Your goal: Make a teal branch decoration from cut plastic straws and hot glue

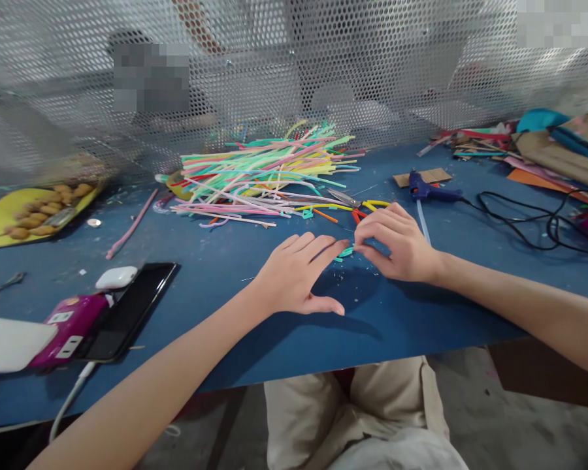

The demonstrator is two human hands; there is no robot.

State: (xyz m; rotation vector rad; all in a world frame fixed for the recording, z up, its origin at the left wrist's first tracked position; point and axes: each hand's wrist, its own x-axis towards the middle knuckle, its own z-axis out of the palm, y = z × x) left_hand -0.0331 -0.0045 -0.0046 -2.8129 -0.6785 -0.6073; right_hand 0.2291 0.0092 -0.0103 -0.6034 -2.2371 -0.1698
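Observation:
My left hand (301, 274) is held palm down over the blue table, fingers stretched out and thumb apart. Its fingertips reach short teal pipe cleaner pieces (345, 253); touching or just above them, I cannot tell. To the right of these pieces my right hand (396, 245) is closed in a pinch, thumb and fingertips together. Anything between them is too small to make out. Just beyond the hands lies a hand tool (343, 198) with metal jaws or blades and red and yellow handles, partly hidden by my right hand. Behind it is a heap of pastel pipe cleaners (264, 173).
A blue glue gun (434, 190) rests on cardboard at right, its black cable (512, 219) looping beside it. At left are a phone (137, 313), a purple power adapter (71, 329) and a yellow plate (0, 212) of brown food. A perforated metal screen (255, 85) borders the back.

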